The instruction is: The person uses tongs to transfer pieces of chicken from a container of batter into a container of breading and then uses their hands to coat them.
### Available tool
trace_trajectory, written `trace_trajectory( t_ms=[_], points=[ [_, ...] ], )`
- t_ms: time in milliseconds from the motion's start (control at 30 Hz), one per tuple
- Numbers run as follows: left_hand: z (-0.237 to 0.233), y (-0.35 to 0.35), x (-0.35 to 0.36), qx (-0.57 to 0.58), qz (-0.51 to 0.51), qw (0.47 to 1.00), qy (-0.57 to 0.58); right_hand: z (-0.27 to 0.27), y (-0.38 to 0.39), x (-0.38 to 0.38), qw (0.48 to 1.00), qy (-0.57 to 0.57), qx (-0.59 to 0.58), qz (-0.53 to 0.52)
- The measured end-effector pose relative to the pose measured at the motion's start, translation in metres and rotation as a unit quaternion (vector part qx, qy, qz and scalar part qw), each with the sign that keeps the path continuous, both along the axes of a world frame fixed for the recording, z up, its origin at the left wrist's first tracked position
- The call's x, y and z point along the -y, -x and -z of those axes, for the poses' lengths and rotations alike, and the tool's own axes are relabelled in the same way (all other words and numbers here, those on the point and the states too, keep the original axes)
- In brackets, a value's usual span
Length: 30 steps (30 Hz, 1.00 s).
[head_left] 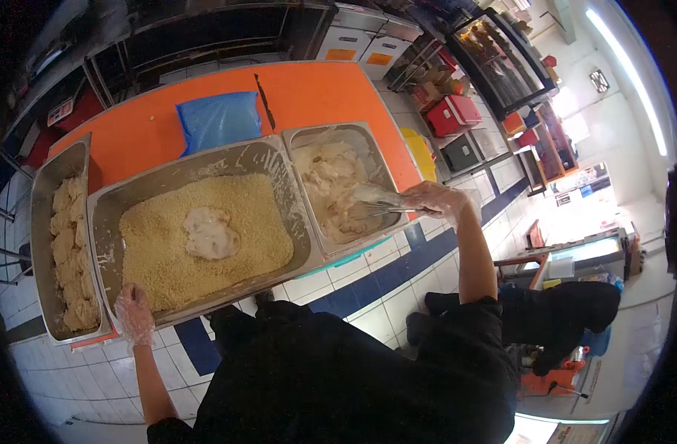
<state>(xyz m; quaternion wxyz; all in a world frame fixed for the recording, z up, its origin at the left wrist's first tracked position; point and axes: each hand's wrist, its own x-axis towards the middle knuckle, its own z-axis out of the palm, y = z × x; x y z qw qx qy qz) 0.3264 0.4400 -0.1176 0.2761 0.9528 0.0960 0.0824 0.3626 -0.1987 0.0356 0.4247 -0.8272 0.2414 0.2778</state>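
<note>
My right hand, in a clear plastic glove, is closed round the handle of a wire whisk. The whisk's wires reach into a metal pan of pale wet batter with coated pieces in it. My left hand, also gloved, is at the front left corner of a large metal tray, its fingers curled together. Whether they grip anything is hidden. Yellowish crumbs fill that tray, and one batter-covered piece lies on top of them.
A narrow tray of breaded pieces stands at the left. Behind the trays, a blue plastic bag lies on the orange table. A person in black bends over at the right. A red cooler stands at the back.
</note>
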Motion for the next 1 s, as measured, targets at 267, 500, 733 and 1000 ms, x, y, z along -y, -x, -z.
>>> trace_trajectory(
  t_ms=[267, 500, 733, 1000],
  points=[
    [0.012, 0.001, -0.005, 0.064, 0.028, 0.996, -0.063, -0.038, 0.011, -0.040, 0.905, 0.291, 0.157, -0.266],
    [0.001, 0.004, -0.005, -0.007, 0.048, 0.995, -0.082, 0.057, 0.015, -0.133, 0.886, 0.355, 0.070, -0.289],
    [0.013, 0.001, -0.008, 0.035, 0.064, 0.997, 0.003, 0.005, 0.048, -0.087, 0.986, 0.129, 0.094, 0.042],
    [-0.014, 0.005, -0.001, -0.025, 0.053, 0.997, -0.046, -0.081, 0.050, -0.084, 0.987, 0.060, 0.128, 0.078]
  ],
)
